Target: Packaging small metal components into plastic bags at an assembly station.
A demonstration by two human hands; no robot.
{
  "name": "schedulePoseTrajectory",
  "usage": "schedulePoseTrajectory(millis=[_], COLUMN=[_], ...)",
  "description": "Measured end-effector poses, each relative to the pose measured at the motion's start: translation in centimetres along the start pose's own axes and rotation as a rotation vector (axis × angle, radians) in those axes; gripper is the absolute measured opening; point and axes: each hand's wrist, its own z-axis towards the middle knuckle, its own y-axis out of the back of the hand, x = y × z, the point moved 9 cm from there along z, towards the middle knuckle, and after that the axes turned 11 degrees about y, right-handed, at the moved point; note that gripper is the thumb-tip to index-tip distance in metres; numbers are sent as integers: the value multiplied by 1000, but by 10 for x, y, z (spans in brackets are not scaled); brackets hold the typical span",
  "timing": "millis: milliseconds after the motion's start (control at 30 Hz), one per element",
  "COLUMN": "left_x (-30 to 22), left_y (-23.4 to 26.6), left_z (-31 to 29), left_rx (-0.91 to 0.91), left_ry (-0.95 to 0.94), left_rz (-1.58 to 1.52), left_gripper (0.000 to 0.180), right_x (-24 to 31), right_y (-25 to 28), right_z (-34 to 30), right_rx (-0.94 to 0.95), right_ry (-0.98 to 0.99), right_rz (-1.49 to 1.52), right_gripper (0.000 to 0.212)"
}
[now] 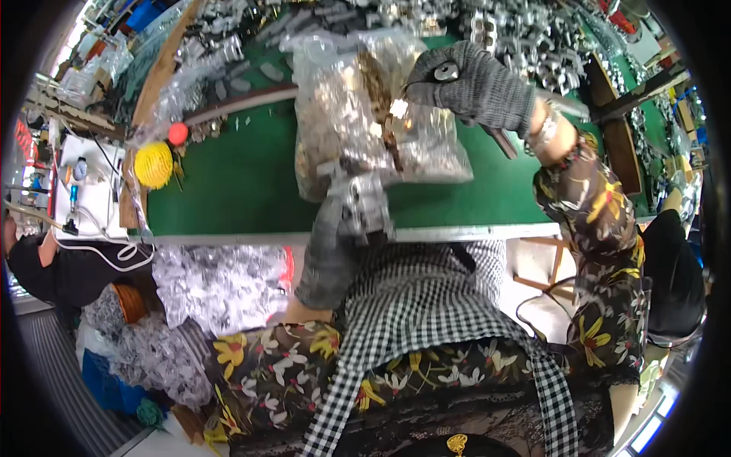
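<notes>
Low in front of me, my left hand (330, 255), in a grey knit glove, closes around a shiny silver metal fitting (364, 204) just over the table's near edge. My right hand (483, 85), gloved alike, is curled shut at the upper right of the plastic bags; a small shiny round metal piece (446, 71) shows among its fingers. Two clear plastic bags (335, 114) filled with shiny parts lie side by side on the green table. The fitting overlaps the lower edge of the left bag. Some of my fingertips are hidden.
Loose metal parts (525, 46) heap along the far side of the green tabletop (228, 183). A yellow spiky ball (154, 165) and a red ball (177, 134) sit at the left. Below the table edge lies a bag of wrapped parts (221, 282). Other people sit at both sides.
</notes>
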Motion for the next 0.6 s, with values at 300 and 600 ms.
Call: schedulePoseTrajectory(millis=[300, 600], left_x=[28, 36], left_y=[12, 27], left_z=[-11, -12], left_rx=[-254, -393], left_ry=[88, 33], left_rz=[152, 280], left_gripper=[39, 38], right_x=[14, -18], right_y=[-89, -128], right_z=[-54, -54], right_rx=[146, 205], right_ry=[481, 311], right_rz=[194, 53], right_gripper=[20, 21])
